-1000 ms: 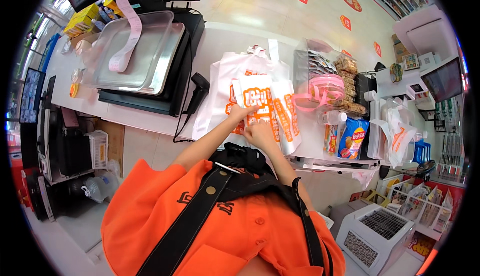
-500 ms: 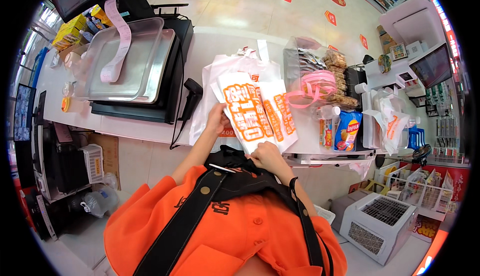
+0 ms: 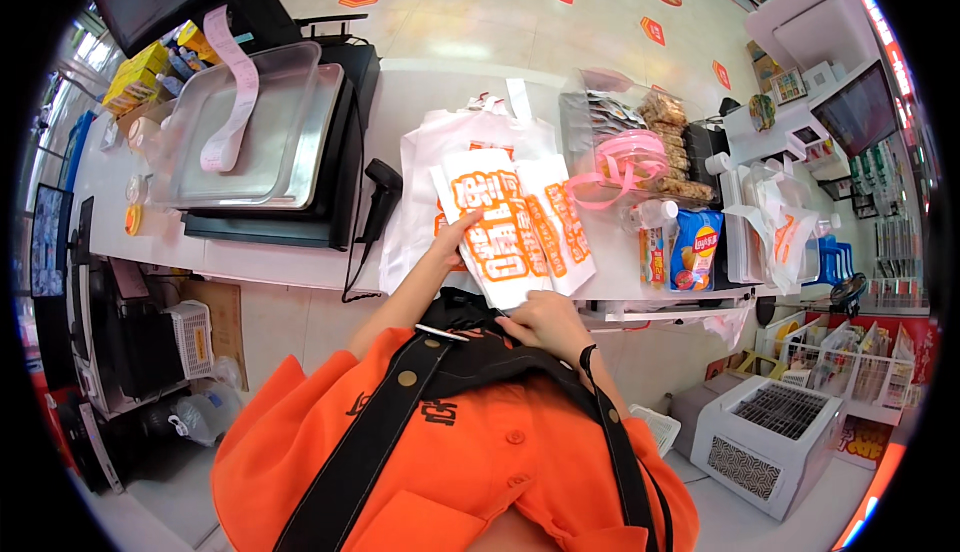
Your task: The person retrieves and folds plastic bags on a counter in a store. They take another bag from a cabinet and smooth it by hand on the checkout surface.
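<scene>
A folded white plastic bag [image 3: 500, 282] with bold orange print lies in front of me at the counter's near edge. On its left edge, my left hand [image 3: 453, 240] grips it, the thumb resting on top and the other fingers hidden beneath. Closed at the lower right corner, my right hand [image 3: 550, 324] pinches the bag's bottom edge. To the right is a second folded part with orange print, touching the first; whether it is a separate bag I cannot tell. Under both spreads a flat stack of larger white plastic bags [image 3: 418, 167].
Left of the bags stand a black handheld scanner [image 3: 379, 202] and a metal tray [image 3: 325, 142] under a clear tray with a curled receipt strip [image 3: 240, 102]. On the right are a clear bin with pink ribbon [image 3: 630, 160], a small bottle [image 3: 655, 215] and a blue snack bag [image 3: 697, 250].
My left hand has slid farther onto the bag, its thumb now over the print. The right hand keeps its hold at the lower corner. The whole view has shifted slightly.
</scene>
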Available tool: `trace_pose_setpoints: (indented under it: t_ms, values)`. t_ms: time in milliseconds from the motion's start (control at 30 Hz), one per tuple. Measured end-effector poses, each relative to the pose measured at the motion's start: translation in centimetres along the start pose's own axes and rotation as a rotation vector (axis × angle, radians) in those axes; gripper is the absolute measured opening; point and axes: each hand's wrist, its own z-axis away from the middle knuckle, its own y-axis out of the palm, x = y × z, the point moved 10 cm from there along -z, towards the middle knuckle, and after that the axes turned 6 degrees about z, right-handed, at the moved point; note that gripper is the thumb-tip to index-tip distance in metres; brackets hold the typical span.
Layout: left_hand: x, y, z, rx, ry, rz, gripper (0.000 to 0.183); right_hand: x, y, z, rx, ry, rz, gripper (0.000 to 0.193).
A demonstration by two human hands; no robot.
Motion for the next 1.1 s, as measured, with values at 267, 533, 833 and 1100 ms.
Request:
trace_pose_setpoints:
  t_ms: [267, 533, 833, 1100]
  values:
    - [-7.5, 1.2, 0.5, 0.067, 0.214, 0.172, 0.046, -8.6, -6.5, 11.9, -0.45, 0.51, -0.52, 0.035]
    - [-10.5, -4.2, 3.5, -0.25, 0.521, -0.337, 0.04, -25.9, 2.1, 9.1, -0.384, 0.842, -0.814, 0.015]
    - [-11.3, -1.3, 7.4, -0.263, 0.264, -1.332, 0.036, -25.1, 0.3, 3.3, -0.504, 0.753, -1.073, 0.047]
    - [-7.9, 15.7, -0.9, 0.075, 1.228, -1.457, 0.035, -23.9, 6.6, 2.5, -0.365, 0.824, -0.506, 0.055]
